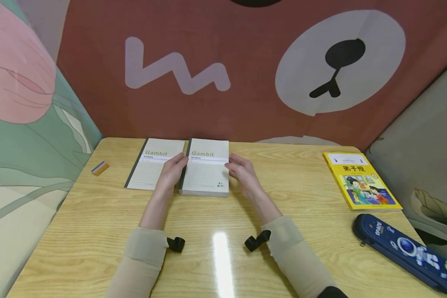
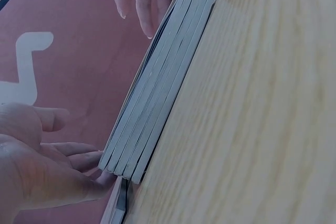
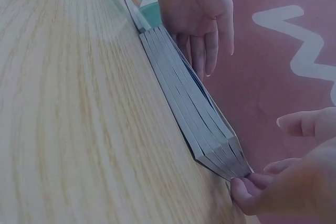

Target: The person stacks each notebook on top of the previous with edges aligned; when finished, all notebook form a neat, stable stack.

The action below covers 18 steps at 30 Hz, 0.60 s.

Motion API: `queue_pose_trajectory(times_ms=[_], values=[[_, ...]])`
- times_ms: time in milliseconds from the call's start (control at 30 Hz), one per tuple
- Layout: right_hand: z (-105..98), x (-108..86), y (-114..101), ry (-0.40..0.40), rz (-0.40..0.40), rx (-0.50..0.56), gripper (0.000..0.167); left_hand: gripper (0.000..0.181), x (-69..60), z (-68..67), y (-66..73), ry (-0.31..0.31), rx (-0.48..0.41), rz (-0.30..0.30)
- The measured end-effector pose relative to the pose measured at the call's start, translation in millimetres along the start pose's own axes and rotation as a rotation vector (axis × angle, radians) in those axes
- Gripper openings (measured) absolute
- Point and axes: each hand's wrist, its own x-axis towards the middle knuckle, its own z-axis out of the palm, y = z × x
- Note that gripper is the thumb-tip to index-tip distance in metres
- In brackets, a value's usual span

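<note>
A stack of several notebooks (image 1: 205,176) with "Gambit" on the top cover lies between my two hands near the back of the table. My left hand (image 1: 170,171) touches the dark spine side with extended fingers; its thumb stands apart in the left wrist view. On the opposite side, my right hand (image 1: 245,174) has its fingertips against the stack's edge (image 3: 184,98), with no grip around it. One more Gambit notebook (image 1: 143,176) lies flat just left of the stack, partly covered by my left hand.
An eraser (image 1: 100,168) lies at the table's left edge. Over on the right are a yellow book (image 1: 361,178) and a dark blue pencil case (image 1: 406,252) with a space print. A wall with a cartoon bear (image 1: 246,111) rises behind the wooden table (image 1: 298,182).
</note>
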Motion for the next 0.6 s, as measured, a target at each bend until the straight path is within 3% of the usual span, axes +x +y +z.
queue_pose_trajectory(times_ms=[200,300,367,433,500,600], values=[[0,-0.2,0,-0.021,-0.001,-0.011,0.069,0.062,-1.9,-2.0,-0.4,0.009,-0.059,0.008],[-2,-2.2,-3,-0.012,-0.015,-0.012,0.07,0.046,-0.4,-1.9,-0.2,0.036,-0.133,0.04],[-1,-4.5,-6,-0.008,-0.035,-0.027,0.07,0.045,-1.6,-5.6,2.0,0.036,-0.15,0.038],[1,-6.1,-11,0.0,-0.068,-0.057,0.069,0.045,-2.9,-11.4,5.6,0.042,-0.147,0.032],[5,-7.0,-16,0.014,-0.1,-0.087,0.068,0.06,-5.5,-19.0,10.8,0.035,-0.117,0.005],[17,-7.4,-27,0.031,-0.145,-0.098,0.064,0.064,-7.1,-30.1,16.2,0.04,-0.071,0.005]])
